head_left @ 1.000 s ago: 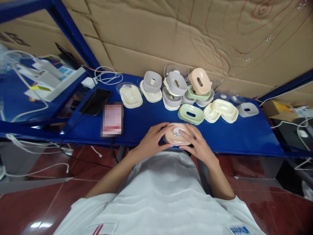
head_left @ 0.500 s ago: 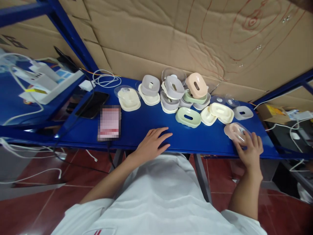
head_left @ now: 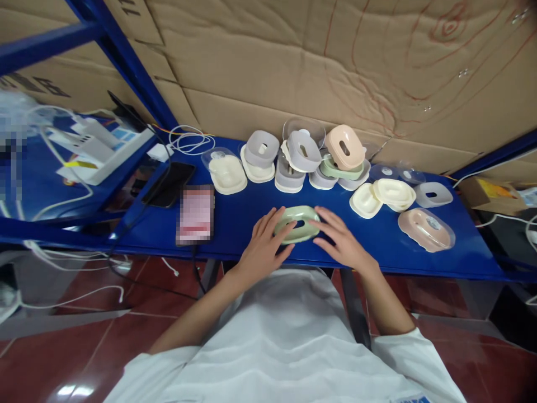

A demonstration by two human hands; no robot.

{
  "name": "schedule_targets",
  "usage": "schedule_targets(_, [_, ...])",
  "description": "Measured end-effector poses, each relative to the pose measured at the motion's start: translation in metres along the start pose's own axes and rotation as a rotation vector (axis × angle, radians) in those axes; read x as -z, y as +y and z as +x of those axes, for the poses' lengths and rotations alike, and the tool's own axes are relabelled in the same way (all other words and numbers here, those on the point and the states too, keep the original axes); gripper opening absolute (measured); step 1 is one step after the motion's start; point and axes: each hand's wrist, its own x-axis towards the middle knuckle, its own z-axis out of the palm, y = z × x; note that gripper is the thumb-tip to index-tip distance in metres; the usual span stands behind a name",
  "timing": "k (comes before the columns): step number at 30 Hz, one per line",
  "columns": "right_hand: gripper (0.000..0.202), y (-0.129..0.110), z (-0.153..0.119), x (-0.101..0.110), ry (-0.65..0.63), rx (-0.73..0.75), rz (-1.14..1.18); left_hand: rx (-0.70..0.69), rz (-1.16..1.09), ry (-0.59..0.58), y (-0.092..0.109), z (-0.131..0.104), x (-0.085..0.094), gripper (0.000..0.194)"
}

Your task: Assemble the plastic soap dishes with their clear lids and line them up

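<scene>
A light green soap dish (head_left: 298,213) with a slot in its middle lies close to the front edge of the blue table. My left hand (head_left: 263,242) grips its left end, with a finger reaching over the dish. At the opposite end, the fingers of my right hand (head_left: 342,245) hold the rim. To the right sits a pink soap dish (head_left: 413,225) under a clear lid, apart from both hands. Behind the green dish stand stacked grey soap dishes (head_left: 302,150), a peach one (head_left: 346,145) and cream trays (head_left: 394,193).
At the left are a phone-like device (head_left: 196,215) with a blurred screen, a dark phone (head_left: 170,183) and a coiled white cable (head_left: 191,140). A grey soap dish (head_left: 434,194) lies far right. Cardboard (head_left: 260,67) walls the back; blue posts (head_left: 130,61) frame the table.
My right hand has let go of the pink soap dish and moved left. The green soap dish has come forward and left from the stacks, and both hands are now on it.
</scene>
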Motion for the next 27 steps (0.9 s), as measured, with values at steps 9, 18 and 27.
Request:
schedule_targets(9, [0.041, 0.011, -0.039, 0.001, 0.145, -0.431, -0.169, 0.066, -0.252, 0.311, -0.006, 0.0, 0.001, 0.034])
schedule_targets(18, [0.053, -0.026, -0.038, -0.006, 0.156, -0.209, 0.013, 0.045, -0.226, 0.257, -0.008, -0.001, 0.001, 0.034])
schedule_targets(27, [0.072, -0.011, -0.008, -0.003, 0.037, -0.096, -0.029, -0.009, -0.105, 0.131, -0.006, 0.002, -0.005, 0.034])
